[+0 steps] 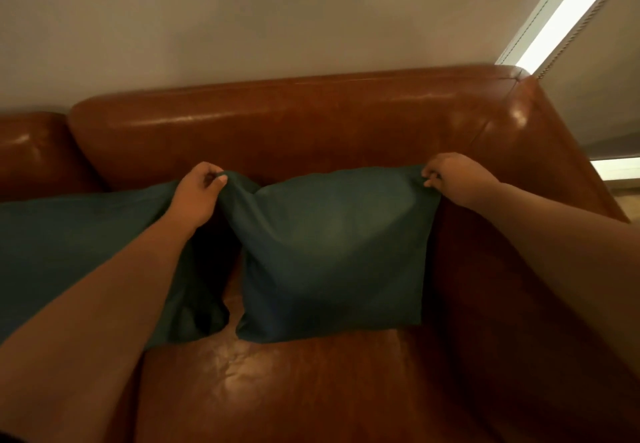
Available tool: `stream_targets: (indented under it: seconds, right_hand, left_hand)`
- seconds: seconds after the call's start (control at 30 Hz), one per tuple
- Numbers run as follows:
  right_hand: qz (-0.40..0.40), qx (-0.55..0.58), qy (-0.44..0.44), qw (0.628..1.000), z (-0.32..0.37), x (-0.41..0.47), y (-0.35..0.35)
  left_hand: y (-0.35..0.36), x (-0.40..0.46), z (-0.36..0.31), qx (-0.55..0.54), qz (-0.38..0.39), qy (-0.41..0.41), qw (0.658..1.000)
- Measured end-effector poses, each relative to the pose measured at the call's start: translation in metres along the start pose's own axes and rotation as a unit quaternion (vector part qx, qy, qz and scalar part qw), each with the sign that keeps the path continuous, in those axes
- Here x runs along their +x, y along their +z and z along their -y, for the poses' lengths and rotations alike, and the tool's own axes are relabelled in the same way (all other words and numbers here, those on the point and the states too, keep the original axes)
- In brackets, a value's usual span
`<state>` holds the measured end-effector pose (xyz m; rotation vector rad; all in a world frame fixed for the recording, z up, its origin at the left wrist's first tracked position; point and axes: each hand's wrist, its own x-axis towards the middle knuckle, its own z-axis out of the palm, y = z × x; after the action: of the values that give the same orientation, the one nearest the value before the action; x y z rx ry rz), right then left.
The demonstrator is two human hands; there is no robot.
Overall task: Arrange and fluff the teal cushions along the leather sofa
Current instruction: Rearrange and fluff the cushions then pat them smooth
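Right cushion (332,252) stands upright on the sofa (311,130) seat, leaning on the backrest, beside the right armrest. Left hand (199,193) pinches its top left corner, fingers (218,182) curled tight on the fabric. Right hand (457,179) pinches the top right corner, fingers curled on the fabric too. Both corners are pulled up into points and the top edge sags between them. Left cushion (69,252) lies to the left, leaning on the backrest, partly hidden under the left forearm; its right edge touches or overlaps the right cushion near the top, with a gap lower down where the seat shows. Sofa is brown leather, shiny. Plain wall (242,19) behind. Window blind (609,71) at upper right, with a bright strip of light at its edge.
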<state>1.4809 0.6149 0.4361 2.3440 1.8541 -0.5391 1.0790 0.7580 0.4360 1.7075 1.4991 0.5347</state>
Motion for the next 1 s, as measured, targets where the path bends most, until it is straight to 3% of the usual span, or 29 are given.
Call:
stream_targets:
  seconds: [0.3, 0.5, 0.53, 0.6, 0.67, 0.77, 0.87, 1.0]
  right_hand:
    - [-0.094, 0.011, -0.094, 0.991, -0.030, 0.000, -0.029]
    - [-0.118, 0.011, -0.045, 0.992, -0.024, -0.004, -0.017]
    - [-0.144, 0.013, -0.020, 0.989, -0.021, -0.011, -0.010]
    - [-0.239, 0.039, 0.010, 0.970, -0.013, -0.030, 0.012]
    - [-0.320, 0.080, -0.009, 0.944, 0.006, -0.052, 0.036]
    - [-0.319, 0.104, -0.042, 0.941, 0.053, -0.071, 0.066]
    - [-0.271, 0.082, -0.049, 0.958, 0.104, -0.074, 0.082]
    - [-0.243, 0.033, -0.002, 0.969, 0.121, -0.054, 0.092]
  left_hand:
    - [0.020, -0.006, 0.027, -0.049, -0.119, -0.021, 0.991]
    - [0.052, -0.009, 0.004, 0.016, -0.230, -0.064, 0.971]
    - [0.060, -0.020, -0.004, 0.014, -0.264, -0.073, 0.962]
    - [0.074, -0.047, -0.020, 0.019, -0.297, 0.001, 0.955]
    - [0.095, -0.078, -0.028, 0.081, -0.231, 0.124, 0.962]
    - [0.130, -0.113, -0.034, 0.220, -0.103, 0.211, 0.947]
    - [0.148, -0.114, -0.029, 0.343, -0.066, 0.225, 0.910]
    - [0.154, -0.092, -0.021, 0.377, -0.075, 0.207, 0.900]
